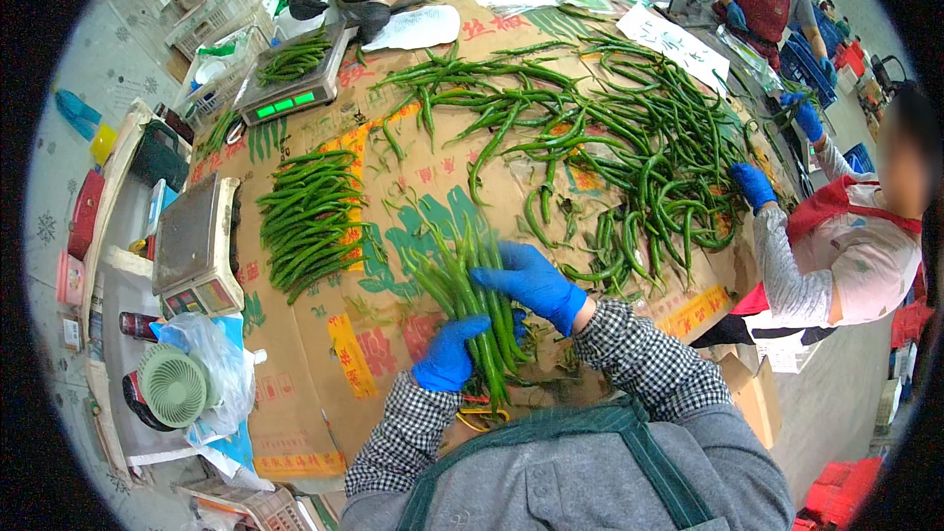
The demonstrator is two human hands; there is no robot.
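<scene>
- Tidy flat row of long green peppers (311, 221), your landmark: a low swing of the bunch could prob. knock it askew.
- Loose bunch of long, glossy green peppers (455, 280), just R of row: tips fan out, so a slack or uneven squeeze might let some slip.
- Your blue-gloved L hand (452, 354), R of & below row: curled round bunch's lower part.
- Your blue-gloved R hand (536, 285), farther R: clasps bunch's upper R side, thumb over; some fingers hidden.
- Tangled green pepper heap (659, 157), well R of row: R sleeve might snag strays.
- Containers: pale slatted plastic crates (218, 22), up-L of row, contents unclear; crumpled clear plastic bag (231, 359), below-L, contents unclear; navy plastic crate (806, 69), far up-R, ditto.
</scene>
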